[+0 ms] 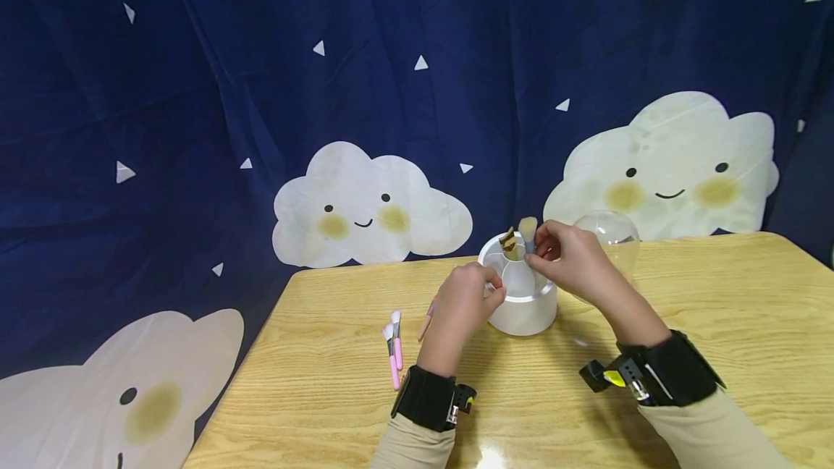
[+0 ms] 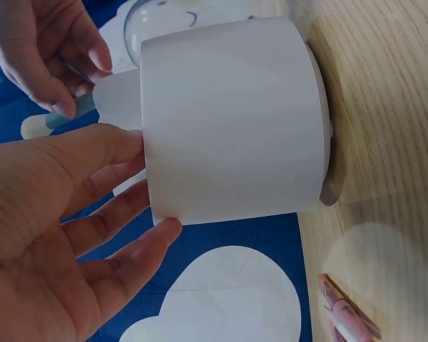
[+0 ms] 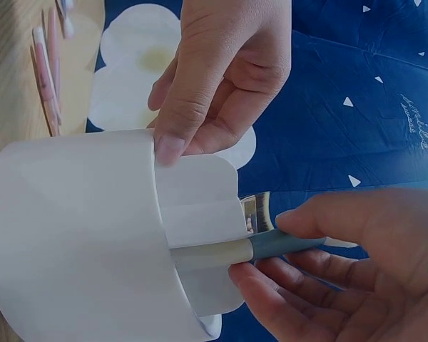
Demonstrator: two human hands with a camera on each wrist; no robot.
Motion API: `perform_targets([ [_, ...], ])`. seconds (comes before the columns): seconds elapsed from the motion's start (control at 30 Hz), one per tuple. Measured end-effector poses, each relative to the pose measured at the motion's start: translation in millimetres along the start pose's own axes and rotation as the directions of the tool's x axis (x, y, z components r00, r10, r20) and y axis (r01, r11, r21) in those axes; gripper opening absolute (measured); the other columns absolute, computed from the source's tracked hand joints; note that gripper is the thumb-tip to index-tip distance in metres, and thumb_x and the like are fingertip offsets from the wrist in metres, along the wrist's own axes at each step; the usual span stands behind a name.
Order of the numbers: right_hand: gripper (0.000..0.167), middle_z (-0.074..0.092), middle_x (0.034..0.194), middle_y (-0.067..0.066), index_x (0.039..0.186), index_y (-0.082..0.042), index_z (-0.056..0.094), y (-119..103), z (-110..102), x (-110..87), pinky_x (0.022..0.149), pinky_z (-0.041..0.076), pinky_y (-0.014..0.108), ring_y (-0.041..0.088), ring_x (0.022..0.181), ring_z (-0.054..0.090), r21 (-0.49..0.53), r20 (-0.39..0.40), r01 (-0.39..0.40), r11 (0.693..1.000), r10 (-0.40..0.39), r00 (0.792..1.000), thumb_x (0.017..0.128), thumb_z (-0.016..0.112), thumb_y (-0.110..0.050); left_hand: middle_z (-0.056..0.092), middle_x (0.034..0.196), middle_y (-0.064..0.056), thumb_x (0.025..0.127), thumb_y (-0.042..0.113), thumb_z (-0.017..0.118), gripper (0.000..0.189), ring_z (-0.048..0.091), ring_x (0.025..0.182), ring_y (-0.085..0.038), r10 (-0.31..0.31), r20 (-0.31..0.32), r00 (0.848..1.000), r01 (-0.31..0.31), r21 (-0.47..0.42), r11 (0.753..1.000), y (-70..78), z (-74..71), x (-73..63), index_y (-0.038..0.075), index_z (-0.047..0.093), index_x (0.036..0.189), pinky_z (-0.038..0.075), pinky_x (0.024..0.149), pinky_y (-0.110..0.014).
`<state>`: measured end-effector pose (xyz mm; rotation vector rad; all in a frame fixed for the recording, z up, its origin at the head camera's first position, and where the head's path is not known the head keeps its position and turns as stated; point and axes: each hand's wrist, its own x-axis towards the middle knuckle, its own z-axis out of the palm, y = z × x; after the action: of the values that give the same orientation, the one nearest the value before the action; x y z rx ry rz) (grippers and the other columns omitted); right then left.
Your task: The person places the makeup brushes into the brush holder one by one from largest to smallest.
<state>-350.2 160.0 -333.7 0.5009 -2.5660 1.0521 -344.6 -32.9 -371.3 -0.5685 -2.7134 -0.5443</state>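
Note:
A white round brush holder (image 1: 523,317) with inner dividers stands on the table. At its near left rim, my left hand (image 1: 464,302) grips the edge between thumb and fingers. My right hand (image 1: 573,255) pinches a makeup brush (image 3: 285,243) by its blue-grey ferrule, above the holder's right side. Its pale bristles (image 1: 528,226) point up, and the cream handle (image 3: 214,253) goes down inside the rim, where its lower end is hidden. A second brush (image 1: 509,243) with brown and pale bristles stands in the holder behind it.
A clear dome cover (image 1: 612,237) stands behind my right hand. Left of the holder lie two pink-handled brushes (image 1: 395,353) and another brush (image 1: 426,320), partly hidden by my left hand. A dark blue curtain (image 1: 391,107) with clouds hangs behind the wooden table (image 1: 313,411).

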Motion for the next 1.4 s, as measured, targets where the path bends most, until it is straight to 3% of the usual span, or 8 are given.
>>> perform_targets([
  [0.5, 0.017, 0.068, 0.082, 0.012, 0.093, 0.004, 0.064, 0.7, -0.2, -1.4, 0.067, 0.051, 0.031, 0.024, 0.075, 0.064, -0.008, 0.000, 0.025, 1.000, -0.025, 1.000, 0.083, 0.076, -0.004, 0.072, 0.091, 0.000, 0.090, 0.022, 0.076, 0.007, 0.060, 0.075, -0.009, 0.046, -0.029, 0.999, -0.046, 0.004, 0.999, -1.3, -0.3, -2.4, 0.016, 0.079, 0.088, 0.042, 0.056, -0.018],
  [1.4, 0.018, 0.067, 0.083, 0.012, 0.095, 0.004, 0.065, 2.5, -1.6, -1.6, 0.068, 0.051, 0.033, 0.023, 0.076, 0.062, -0.008, 0.019, 0.005, 1.000, -0.005, 1.000, 0.084, 0.076, -0.005, 0.072, 0.092, 0.000, 0.091, 0.023, 0.075, 0.008, 0.059, 0.076, -0.009, 0.019, -0.004, 1.000, -0.019, 0.004, 1.000, 0.0, 0.2, -1.1, 0.017, 0.079, 0.089, 0.042, 0.057, -0.019],
])
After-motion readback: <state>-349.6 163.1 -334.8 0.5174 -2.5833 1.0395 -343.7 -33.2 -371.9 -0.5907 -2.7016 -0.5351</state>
